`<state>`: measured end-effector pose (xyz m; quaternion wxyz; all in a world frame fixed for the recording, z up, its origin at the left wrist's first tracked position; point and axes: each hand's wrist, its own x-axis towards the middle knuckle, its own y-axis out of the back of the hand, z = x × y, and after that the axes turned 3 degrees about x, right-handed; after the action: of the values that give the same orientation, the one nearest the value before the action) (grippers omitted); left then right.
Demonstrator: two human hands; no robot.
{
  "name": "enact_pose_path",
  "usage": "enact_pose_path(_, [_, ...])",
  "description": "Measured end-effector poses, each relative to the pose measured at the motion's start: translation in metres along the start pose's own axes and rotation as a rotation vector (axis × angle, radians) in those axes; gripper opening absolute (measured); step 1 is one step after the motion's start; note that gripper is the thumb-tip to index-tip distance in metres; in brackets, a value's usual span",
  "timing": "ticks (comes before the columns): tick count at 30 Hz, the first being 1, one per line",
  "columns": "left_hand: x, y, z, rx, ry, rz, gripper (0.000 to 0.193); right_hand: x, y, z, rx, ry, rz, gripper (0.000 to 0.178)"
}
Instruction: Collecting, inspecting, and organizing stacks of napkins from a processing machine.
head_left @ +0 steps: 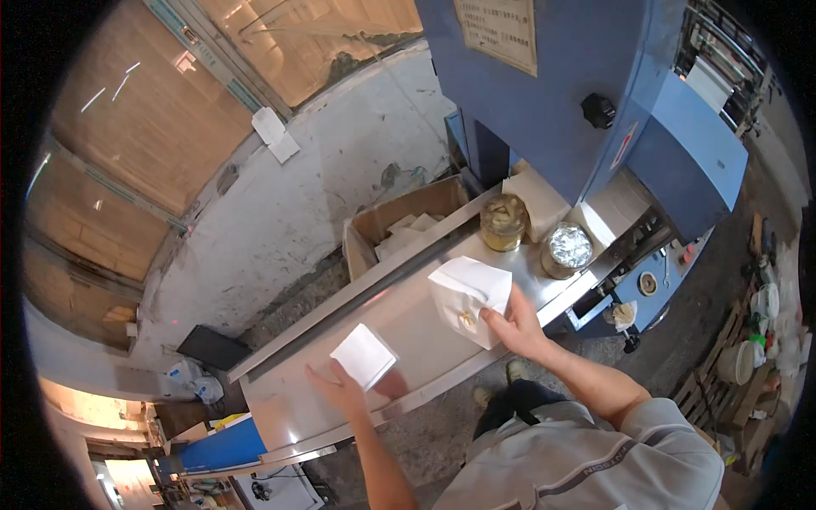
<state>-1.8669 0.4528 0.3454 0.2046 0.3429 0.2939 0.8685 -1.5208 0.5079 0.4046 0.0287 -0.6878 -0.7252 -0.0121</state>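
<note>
My right hand [516, 328] grips a white paper bag [467, 293] by its near right side, thumb on top. The bag has a small yellowish mark on its face and is held over a shiny steel conveyor table [297, 387]. My left hand [342, 391] has its fingers spread at the left edge of a small stack of folded white paper [364, 355]. Its fingertips touch or nearly touch that edge; I cannot tell whether the stack rests on the steel. Beyond the bag stand two round containers, a golden one [503, 223] and a foil-topped one [567, 249].
A tall blue machine [544, 93] with a black knob [598, 110] stands at the far end. Behind the steel table's raised rail is an open cardboard box [408, 212] with white paper inside. A blue belt [219, 448] lies at the left end. Wooden pallets [712, 370] stand at right.
</note>
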Motion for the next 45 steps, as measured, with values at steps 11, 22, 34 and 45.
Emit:
enact_pose_path(11, [-0.101,0.031,0.169,-0.833,-0.091,-0.834,0.077,-0.020,-0.032,-0.026,0.063,0.048,-0.282,0.057])
enact_pose_path(22, [-0.103,0.030,0.161,-0.782,-0.115,-0.756,0.055,-0.025,-0.025,-0.027,0.111,0.125,-0.263,0.054])
enact_pose_path(34, [-0.098,0.033,0.160,-0.616,-0.285,-0.705,0.047,-0.026,-0.024,-0.032,0.116,0.195,-0.273,0.054])
enact_pose_path(45, [-0.095,0.030,0.154,-0.492,-0.317,-0.610,0.042,-0.022,-0.031,-0.039,0.073,0.276,-0.216,0.063])
